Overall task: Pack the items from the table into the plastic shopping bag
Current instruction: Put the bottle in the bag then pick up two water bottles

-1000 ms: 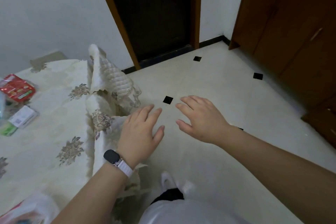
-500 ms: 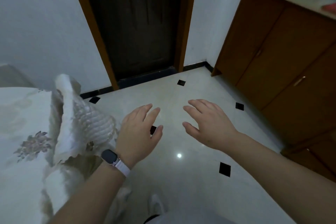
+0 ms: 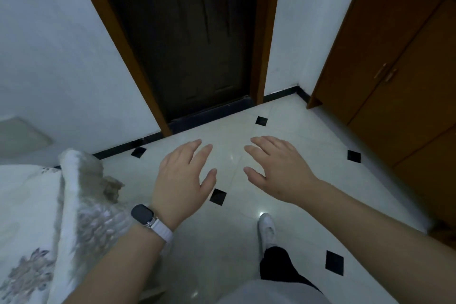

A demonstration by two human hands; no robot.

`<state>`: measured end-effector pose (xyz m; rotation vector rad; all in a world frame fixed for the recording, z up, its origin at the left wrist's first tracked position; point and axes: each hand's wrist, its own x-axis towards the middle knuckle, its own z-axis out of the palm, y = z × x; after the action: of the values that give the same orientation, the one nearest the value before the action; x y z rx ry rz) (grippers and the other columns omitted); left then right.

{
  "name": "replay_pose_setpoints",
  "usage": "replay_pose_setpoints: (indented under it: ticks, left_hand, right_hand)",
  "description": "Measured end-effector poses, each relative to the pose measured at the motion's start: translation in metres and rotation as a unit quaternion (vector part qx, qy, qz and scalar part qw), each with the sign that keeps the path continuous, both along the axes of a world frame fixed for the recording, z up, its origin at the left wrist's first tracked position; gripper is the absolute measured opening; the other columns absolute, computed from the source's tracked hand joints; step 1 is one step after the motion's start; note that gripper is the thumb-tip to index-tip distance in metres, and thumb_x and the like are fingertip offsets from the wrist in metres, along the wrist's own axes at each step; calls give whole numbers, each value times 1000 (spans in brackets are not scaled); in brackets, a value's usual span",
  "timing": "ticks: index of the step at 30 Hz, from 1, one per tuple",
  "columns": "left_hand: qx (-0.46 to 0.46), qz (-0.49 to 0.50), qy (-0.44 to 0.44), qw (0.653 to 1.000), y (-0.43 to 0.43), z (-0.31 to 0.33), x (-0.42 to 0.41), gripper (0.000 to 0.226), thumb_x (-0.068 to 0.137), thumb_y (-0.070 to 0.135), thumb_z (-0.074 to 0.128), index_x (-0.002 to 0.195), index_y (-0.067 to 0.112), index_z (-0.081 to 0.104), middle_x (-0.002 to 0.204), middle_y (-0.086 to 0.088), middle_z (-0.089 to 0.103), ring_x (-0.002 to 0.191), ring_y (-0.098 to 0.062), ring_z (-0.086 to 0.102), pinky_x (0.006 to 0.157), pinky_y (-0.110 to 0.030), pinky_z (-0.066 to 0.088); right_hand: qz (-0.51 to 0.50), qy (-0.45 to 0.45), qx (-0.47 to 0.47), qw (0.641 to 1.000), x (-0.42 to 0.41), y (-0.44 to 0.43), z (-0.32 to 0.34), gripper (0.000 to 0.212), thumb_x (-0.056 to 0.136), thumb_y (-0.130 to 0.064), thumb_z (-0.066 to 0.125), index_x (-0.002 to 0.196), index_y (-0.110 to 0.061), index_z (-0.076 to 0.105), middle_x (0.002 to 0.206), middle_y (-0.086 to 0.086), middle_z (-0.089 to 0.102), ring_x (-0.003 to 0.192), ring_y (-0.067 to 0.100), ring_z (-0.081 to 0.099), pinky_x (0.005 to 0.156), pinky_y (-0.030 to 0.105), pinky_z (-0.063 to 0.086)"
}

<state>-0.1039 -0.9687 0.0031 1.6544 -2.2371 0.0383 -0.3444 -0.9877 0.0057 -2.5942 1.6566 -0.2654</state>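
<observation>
My left hand [image 3: 183, 180], with a watch on its wrist, hovers palm down over the tiled floor, fingers straight and spread, holding nothing. My right hand [image 3: 276, 170] hovers beside it in the same pose, also empty. The table [image 3: 27, 205] with its cream flowered cloth shows only at the lower left, its corner cloth bunched up. No items and no plastic shopping bag are in view.
A dark door [image 3: 187, 39] in a brown frame stands straight ahead. A brown wooden cabinet [image 3: 399, 69] lines the right side. The pale tiled floor [image 3: 283, 131] with black diamond insets lies between them. My white shoe [image 3: 266, 229] is on the floor below my hands.
The view has swung up and to the right, away from the table. The items and the bag corner seen a second ago have left the frame. Both hands stay open and empty.
</observation>
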Motion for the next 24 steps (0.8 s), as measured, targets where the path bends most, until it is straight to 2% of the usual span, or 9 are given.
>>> replay_pose_setpoints:
  ticks: [6, 11, 17, 24]
  left_hand:
    - [35, 62, -70, 995, -97, 15, -23, 55, 92, 51, 40, 137, 22, 54, 139, -6, 56, 125, -28, 53, 102, -47, 46]
    - [14, 92, -117, 989, -165, 34, -39, 51, 93, 49, 47, 135, 21, 56, 138, -6, 57, 125, -29, 53, 102, -46, 43]
    - [0, 130, -120, 984, -208, 36, -21, 50, 92, 47, 47, 131, 18, 59, 136, -10, 59, 122, -32, 55, 100, -49, 45]
    - [-12, 179, -87, 980, -251, 18, 47, 48, 92, 46, 49, 130, 18, 60, 136, -9, 59, 125, -32, 53, 103, -50, 44]
  right_hand:
    - [60, -31, 16, 998, -13, -122, 3, 57, 91, -52, 36, 130, -17, 57, 136, 6, 56, 126, 27, 48, 103, 43, 40]
    - [103, -35, 16, 994, -24, -208, 17, 59, 92, -53, 33, 134, -18, 55, 139, 5, 54, 129, 26, 46, 106, 43, 39]
    - [148, -33, 22, 988, 2, -277, 24, 58, 92, -54, 33, 135, -20, 54, 140, 3, 53, 131, 24, 44, 108, 42, 35]
    - [205, -35, 26, 978, 82, -342, 29, 61, 92, -55, 30, 137, -22, 53, 142, 2, 51, 133, 24, 43, 109, 43, 34]
